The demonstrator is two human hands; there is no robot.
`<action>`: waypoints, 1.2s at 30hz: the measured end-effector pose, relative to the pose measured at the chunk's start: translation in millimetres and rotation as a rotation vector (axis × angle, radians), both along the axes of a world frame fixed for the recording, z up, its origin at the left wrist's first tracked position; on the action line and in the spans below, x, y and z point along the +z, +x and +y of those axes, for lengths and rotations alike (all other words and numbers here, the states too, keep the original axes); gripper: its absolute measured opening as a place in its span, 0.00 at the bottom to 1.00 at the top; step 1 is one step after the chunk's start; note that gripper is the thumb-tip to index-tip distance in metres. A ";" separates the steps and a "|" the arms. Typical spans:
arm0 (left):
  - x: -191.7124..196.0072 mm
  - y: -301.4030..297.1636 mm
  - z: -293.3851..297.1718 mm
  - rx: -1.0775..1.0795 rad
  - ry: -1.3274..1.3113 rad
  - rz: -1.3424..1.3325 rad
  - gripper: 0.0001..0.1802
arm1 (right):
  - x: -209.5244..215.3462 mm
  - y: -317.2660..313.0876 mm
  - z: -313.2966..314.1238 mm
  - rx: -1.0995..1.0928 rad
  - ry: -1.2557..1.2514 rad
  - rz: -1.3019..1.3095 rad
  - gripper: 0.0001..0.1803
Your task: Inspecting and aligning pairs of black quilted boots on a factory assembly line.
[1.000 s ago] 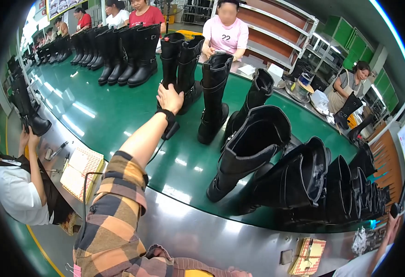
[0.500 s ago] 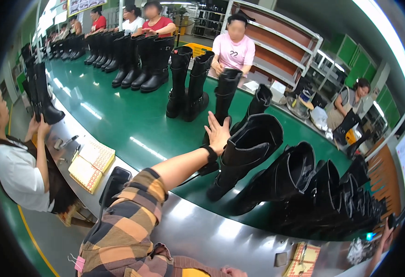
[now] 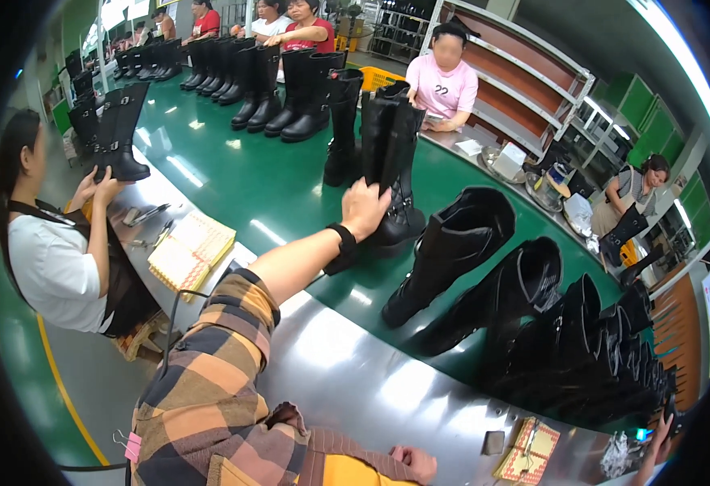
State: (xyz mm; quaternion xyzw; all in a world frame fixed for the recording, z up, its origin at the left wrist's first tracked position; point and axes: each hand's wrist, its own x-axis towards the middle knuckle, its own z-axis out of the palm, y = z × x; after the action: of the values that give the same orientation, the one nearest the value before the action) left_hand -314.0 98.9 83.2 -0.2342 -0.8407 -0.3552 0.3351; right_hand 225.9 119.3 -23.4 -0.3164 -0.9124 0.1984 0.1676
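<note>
My left hand (image 3: 363, 209) is closed around the shaft of a tall black boot (image 3: 381, 134), which stands on the green tabletop. Just behind it, partly covered, is a buckled black boot (image 3: 408, 194). To the right, a wide-topped black boot (image 3: 452, 243) leans on the table, with another tilted black boot (image 3: 505, 287) beside it. Near the lower edge, my right hand (image 3: 416, 463) rests over the metal table edge with its fingers curled; nothing shows in it.
Rows of black boots (image 3: 242, 85) line the far left, and more boots (image 3: 565, 348) crowd the right. Stacked cards (image 3: 193, 253) lie at the metal edge. A co-worker at left holds boots (image 3: 120, 134); another person in pink (image 3: 446, 85) sits across the green table (image 3: 242, 182).
My left hand was spread beside the boots and is now closed on a boot shaft. The view has shifted, and more of my right hand shows. The person across has let go of a boot.
</note>
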 end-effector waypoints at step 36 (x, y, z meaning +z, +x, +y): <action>-63.9 336.1 -133.2 -0.558 0.424 0.079 0.64 | 67.4 -26.3 4.7 0.103 -0.469 0.821 0.16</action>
State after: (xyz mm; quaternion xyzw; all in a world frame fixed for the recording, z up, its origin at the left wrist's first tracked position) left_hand 22.2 -34.3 19.4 -0.3935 -0.6383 -0.5903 0.2987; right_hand 199.6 124.0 44.0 -0.1955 -0.7158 0.5158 0.4281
